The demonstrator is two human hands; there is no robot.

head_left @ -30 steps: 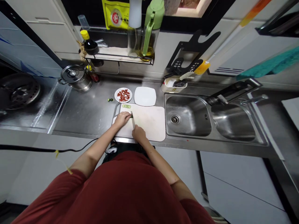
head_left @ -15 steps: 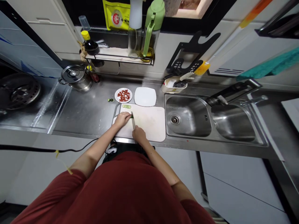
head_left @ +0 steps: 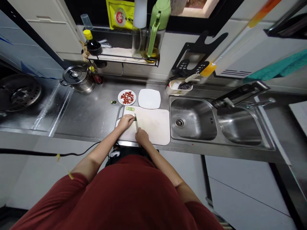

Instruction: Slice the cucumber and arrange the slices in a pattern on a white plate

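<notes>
On the white cutting board (head_left: 155, 127), my left hand (head_left: 126, 122) is closed on a small dark green piece of cucumber (head_left: 135, 119). My right hand (head_left: 142, 136) grips the handle of a knife (head_left: 136, 125), whose blade points away from me and lies against the cucumber's right side. Several pale green slices (head_left: 130, 109) lie in a row at the board's upper left. Behind the board are a round plate (head_left: 119, 98) of chopped red pieces and a bare white square plate (head_left: 149, 98).
Dark green cucumber ends (head_left: 113, 102) lie left of the round plate. A steel pot (head_left: 80, 81) stands at the back left. The double sink (head_left: 194, 119) is right of the board, with a caddy (head_left: 178, 89) behind it. Bottles stand on a wall rack (head_left: 124, 59).
My right hand and the knife have shifted very slightly left and away from me. My left hand stays on the cucumber.
</notes>
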